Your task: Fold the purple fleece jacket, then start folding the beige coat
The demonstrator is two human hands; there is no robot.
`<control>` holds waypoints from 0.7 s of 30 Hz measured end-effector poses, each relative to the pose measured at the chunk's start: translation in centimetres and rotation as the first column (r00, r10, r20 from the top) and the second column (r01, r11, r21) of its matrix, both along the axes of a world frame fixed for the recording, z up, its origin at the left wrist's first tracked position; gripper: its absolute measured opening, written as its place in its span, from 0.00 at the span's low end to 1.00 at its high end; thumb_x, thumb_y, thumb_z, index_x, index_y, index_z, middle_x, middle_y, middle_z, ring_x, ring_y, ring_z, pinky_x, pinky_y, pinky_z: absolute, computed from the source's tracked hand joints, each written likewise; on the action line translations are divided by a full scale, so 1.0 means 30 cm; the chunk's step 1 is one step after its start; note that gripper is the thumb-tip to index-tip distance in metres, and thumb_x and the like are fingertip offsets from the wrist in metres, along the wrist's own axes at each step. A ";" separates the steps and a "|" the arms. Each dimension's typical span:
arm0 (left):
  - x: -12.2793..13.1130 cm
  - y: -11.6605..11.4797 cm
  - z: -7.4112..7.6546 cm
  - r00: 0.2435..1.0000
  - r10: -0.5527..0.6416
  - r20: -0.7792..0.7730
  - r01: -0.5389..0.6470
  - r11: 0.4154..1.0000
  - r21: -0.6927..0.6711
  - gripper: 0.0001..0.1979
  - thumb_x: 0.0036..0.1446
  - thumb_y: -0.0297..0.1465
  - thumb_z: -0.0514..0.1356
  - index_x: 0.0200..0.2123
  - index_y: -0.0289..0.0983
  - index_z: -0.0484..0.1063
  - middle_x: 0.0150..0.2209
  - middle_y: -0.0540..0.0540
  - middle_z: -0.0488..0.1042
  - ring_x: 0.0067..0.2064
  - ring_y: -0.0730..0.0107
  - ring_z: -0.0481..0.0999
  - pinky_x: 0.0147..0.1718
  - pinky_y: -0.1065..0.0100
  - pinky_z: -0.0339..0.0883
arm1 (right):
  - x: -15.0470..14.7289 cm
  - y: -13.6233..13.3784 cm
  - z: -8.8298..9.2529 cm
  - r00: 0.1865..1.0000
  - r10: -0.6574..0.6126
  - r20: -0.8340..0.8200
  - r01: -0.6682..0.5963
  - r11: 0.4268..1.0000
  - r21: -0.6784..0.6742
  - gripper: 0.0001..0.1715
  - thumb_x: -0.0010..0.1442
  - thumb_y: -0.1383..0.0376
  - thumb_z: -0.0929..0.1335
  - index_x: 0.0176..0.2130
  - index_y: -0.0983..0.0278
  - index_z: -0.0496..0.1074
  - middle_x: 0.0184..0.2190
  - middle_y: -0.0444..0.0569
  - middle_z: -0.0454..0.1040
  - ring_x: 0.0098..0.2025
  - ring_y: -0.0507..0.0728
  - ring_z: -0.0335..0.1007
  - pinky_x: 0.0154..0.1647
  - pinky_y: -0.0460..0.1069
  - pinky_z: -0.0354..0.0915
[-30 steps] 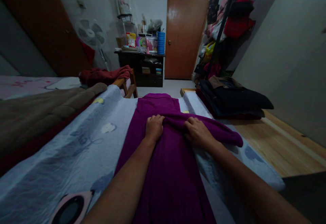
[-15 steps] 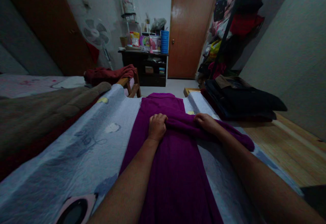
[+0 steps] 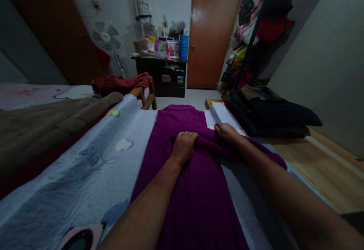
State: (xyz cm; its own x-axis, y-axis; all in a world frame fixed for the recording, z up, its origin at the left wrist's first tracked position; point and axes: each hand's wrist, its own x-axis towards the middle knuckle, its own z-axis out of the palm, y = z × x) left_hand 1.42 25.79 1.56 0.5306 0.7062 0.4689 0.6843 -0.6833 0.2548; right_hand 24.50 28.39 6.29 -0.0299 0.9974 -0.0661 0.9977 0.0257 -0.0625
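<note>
A purple knitted garment [image 3: 184, 189] lies lengthwise on a pale blue patterned sheet [image 3: 85, 166] in front of me. One sleeve is folded across the body and trails off to the right. My left hand [image 3: 183, 147] rests on the middle of the garment with its fingers curled over the sleeve fold. Over at the garment's right edge, my right hand [image 3: 227, 132] grips the same sleeve near the shoulder, fingers closed on the cloth.
A brown blanket [image 3: 42, 125] lies at the left. Folded dark clothes [image 3: 267, 113] are stacked at the right on a wooden floor [image 3: 321, 166]. Beyond are a chair with a red cloth [image 3: 122, 83], a fan [image 3: 106, 38], a dark cabinet [image 3: 160, 75], a door [image 3: 210, 30] and a clothes rack [image 3: 256, 22].
My left hand has slid a little right along the sleeve fold. My right hand has moved farther up and right to the garment's edge. The view has shifted slightly.
</note>
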 end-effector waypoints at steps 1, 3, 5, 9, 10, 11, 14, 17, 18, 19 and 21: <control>-0.001 0.000 0.002 1.000 -0.006 0.002 0.006 1.000 0.001 0.11 0.60 0.22 0.51 0.40 0.40 0.70 0.38 0.47 0.75 0.43 0.63 0.71 0.46 0.60 0.61 | -0.014 0.013 -0.005 1.000 -0.001 0.000 0.001 1.000 -0.025 0.22 0.69 0.60 0.56 0.45 0.66 0.75 0.44 0.57 0.78 0.45 0.59 0.73 0.43 0.47 0.60; -0.004 -0.001 0.005 1.000 -0.023 0.008 0.023 1.000 0.009 0.11 0.61 0.23 0.51 0.39 0.40 0.71 0.38 0.47 0.76 0.43 0.63 0.71 0.46 0.61 0.61 | -0.044 0.038 -0.014 1.000 -0.003 -0.013 0.002 0.998 -0.060 0.23 0.69 0.56 0.58 0.48 0.67 0.74 0.46 0.58 0.77 0.46 0.59 0.73 0.43 0.47 0.61; -0.005 -0.001 0.007 0.999 -0.034 0.004 0.034 0.999 0.023 0.10 0.62 0.23 0.52 0.39 0.40 0.72 0.39 0.47 0.76 0.44 0.63 0.70 0.46 0.61 0.60 | -0.068 0.063 -0.018 1.000 -0.007 -0.026 0.005 0.996 -0.088 0.23 0.66 0.54 0.62 0.48 0.67 0.75 0.45 0.58 0.78 0.46 0.59 0.73 0.42 0.47 0.62; -0.009 -0.002 0.010 1.000 -0.007 -0.003 0.007 0.999 0.044 0.08 0.60 0.25 0.54 0.36 0.40 0.72 0.39 0.47 0.75 0.44 0.62 0.69 0.46 0.60 0.60 | -0.063 0.104 -0.013 0.999 -0.021 -0.036 0.019 0.998 -0.056 0.18 0.65 0.57 0.65 0.44 0.66 0.77 0.43 0.56 0.79 0.44 0.58 0.73 0.41 0.46 0.61; -0.010 -0.001 0.010 1.000 0.005 0.004 -0.005 0.999 0.041 0.08 0.59 0.25 0.54 0.36 0.40 0.72 0.38 0.46 0.74 0.44 0.61 0.68 0.46 0.60 0.60 | -0.053 0.111 -0.014 0.998 -0.042 -0.042 0.042 0.999 -0.010 0.18 0.66 0.58 0.63 0.46 0.66 0.76 0.44 0.55 0.78 0.45 0.58 0.73 0.42 0.46 0.61; -0.011 0.000 0.010 1.000 0.012 0.009 -0.012 0.999 0.032 0.08 0.58 0.24 0.55 0.35 0.40 0.72 0.37 0.46 0.74 0.44 0.61 0.68 0.46 0.60 0.59 | -0.042 0.115 -0.017 0.996 -0.070 -0.051 0.072 0.997 0.037 0.19 0.67 0.59 0.62 0.48 0.66 0.74 0.46 0.55 0.77 0.47 0.58 0.72 0.43 0.46 0.61; -0.014 0.004 0.009 1.000 0.004 -0.021 -0.004 1.000 -0.007 0.08 0.56 0.23 0.55 0.34 0.40 0.72 0.35 0.47 0.74 0.42 0.61 0.68 0.45 0.59 0.59 | -0.023 0.114 -0.042 0.988 -0.131 -0.077 0.138 0.986 0.091 0.18 0.67 0.58 0.62 0.49 0.65 0.73 0.47 0.55 0.77 0.48 0.58 0.71 0.43 0.47 0.61; -0.011 0.000 0.011 0.997 -0.016 -0.074 0.015 1.000 -0.017 0.08 0.55 0.23 0.55 0.35 0.40 0.71 0.35 0.46 0.74 0.42 0.61 0.68 0.46 0.58 0.59 | -0.029 0.099 -0.065 0.990 -0.124 -0.073 0.127 0.991 0.043 0.17 0.66 0.58 0.62 0.46 0.64 0.73 0.46 0.55 0.77 0.47 0.58 0.72 0.42 0.47 0.61; -0.008 -0.004 0.014 0.996 -0.024 -0.082 0.023 1.000 -0.010 0.09 0.54 0.23 0.56 0.37 0.40 0.71 0.37 0.46 0.73 0.43 0.60 0.68 0.47 0.57 0.59 | -0.032 0.092 -0.065 0.991 -0.115 -0.068 0.118 0.992 0.041 0.17 0.66 0.58 0.62 0.46 0.64 0.73 0.46 0.56 0.77 0.46 0.59 0.72 0.42 0.48 0.61; -0.005 -0.010 0.017 0.996 -0.035 -0.085 0.035 0.999 -0.001 0.11 0.54 0.23 0.56 0.39 0.40 0.71 0.39 0.46 0.73 0.45 0.60 0.67 0.48 0.57 0.59 | -0.035 0.084 -0.061 0.993 -0.104 -0.057 0.107 0.993 0.042 0.18 0.67 0.57 0.61 0.46 0.64 0.73 0.46 0.56 0.77 0.46 0.59 0.72 0.43 0.48 0.61; 0.007 -0.024 0.025 0.994 -0.068 -0.088 0.070 0.997 0.016 0.14 0.54 0.23 0.56 0.43 0.41 0.71 0.44 0.45 0.72 0.48 0.59 0.66 0.50 0.57 0.58 | -0.033 0.064 -0.040 0.997 -0.075 -0.020 0.076 0.996 0.044 0.20 0.68 0.57 0.60 0.48 0.65 0.73 0.46 0.57 0.77 0.46 0.60 0.73 0.43 0.48 0.61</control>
